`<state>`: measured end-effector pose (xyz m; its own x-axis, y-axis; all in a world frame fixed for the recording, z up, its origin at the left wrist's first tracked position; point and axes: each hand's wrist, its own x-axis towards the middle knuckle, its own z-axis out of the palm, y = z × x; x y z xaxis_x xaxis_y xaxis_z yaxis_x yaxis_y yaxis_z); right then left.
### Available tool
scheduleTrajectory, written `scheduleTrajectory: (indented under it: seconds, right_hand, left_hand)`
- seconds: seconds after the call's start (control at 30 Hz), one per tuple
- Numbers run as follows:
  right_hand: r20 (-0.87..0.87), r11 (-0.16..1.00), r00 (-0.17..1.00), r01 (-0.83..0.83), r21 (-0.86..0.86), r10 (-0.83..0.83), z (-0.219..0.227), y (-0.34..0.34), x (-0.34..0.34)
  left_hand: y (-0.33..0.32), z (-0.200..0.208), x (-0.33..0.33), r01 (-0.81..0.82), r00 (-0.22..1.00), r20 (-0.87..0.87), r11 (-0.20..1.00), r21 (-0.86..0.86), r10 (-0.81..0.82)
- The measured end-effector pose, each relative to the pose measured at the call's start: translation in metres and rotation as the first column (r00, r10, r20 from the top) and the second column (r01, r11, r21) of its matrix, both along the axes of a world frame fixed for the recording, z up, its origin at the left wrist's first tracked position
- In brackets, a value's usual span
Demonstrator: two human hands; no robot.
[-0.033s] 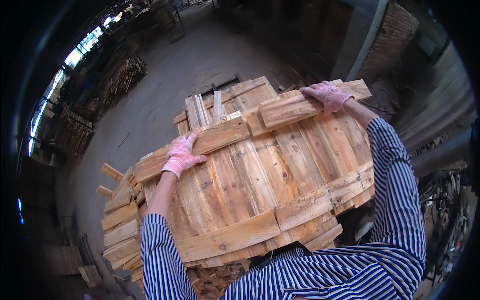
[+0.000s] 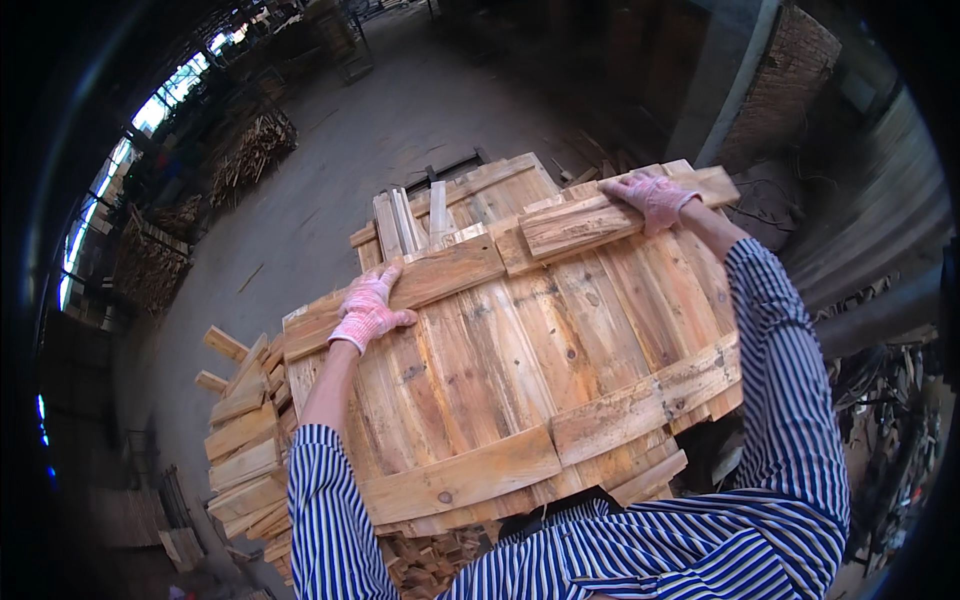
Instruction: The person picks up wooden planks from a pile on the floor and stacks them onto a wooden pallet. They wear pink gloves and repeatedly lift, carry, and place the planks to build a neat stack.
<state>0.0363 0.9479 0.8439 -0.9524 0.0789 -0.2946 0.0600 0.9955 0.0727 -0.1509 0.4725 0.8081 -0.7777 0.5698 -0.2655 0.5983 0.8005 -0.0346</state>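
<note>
A large wooden panel (image 2: 520,370) of pale planks nailed to cross battens fills the middle of the view, tilted toward me. My left hand (image 2: 367,308), in a pink-and-white knit glove, grips the far batten (image 2: 440,275) near the panel's left end. My right hand (image 2: 655,198), gloved the same way, holds the far batten's right part (image 2: 575,228) near the top right corner. Both forearms wear blue-and-white striped sleeves. The underside of the panel is hidden.
A stack of short boards (image 2: 240,440) lies at the lower left beside the panel. Several upright slats (image 2: 410,218) stand just beyond its far edge. Heaps of scrap wood (image 2: 250,150) line the left of the concrete floor (image 2: 340,170). A brick pillar (image 2: 790,80) rises at the upper right.
</note>
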Motion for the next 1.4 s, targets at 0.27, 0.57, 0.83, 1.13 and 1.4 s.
scheduleTrajectory:
  seconds: [0.27, 0.57, 0.83, 1.13, 1.4]
  right_hand:
    - [-0.143, 0.998, 0.989, -0.04, -0.054, 0.032, -0.031, 0.029, 0.005]
    - [-0.174, 0.989, 0.983, 0.085, 0.124, -0.063, 0.036, -0.032, 0.024]
    - [-0.216, 0.73, 0.717, 0.555, -0.398, -0.663, 0.006, -0.095, 0.087]
    - [-0.362, 0.678, 0.604, 0.725, -0.121, -0.71, -0.065, -0.121, 0.128]
    - [0.104, 0.954, 0.977, -0.153, -0.258, 0.185, -0.051, -0.235, 0.177]
  left_hand:
    - [-0.009, -0.042, -0.019, 0.132, 0.991, -0.018, 0.951, 0.279, -0.132]
    - [0.0, -0.031, 0.011, -0.086, 0.991, -0.085, 0.98, 0.182, 0.103]
    - [-0.018, -0.042, 0.118, 0.101, 0.971, -0.238, 0.916, 0.387, -0.007]
    - [-0.051, 0.07, 0.311, -0.119, 0.813, 0.256, 0.28, 0.953, -0.523]
    - [-0.087, 0.122, 0.353, 0.058, 0.864, -0.047, 0.006, 0.998, -0.501]
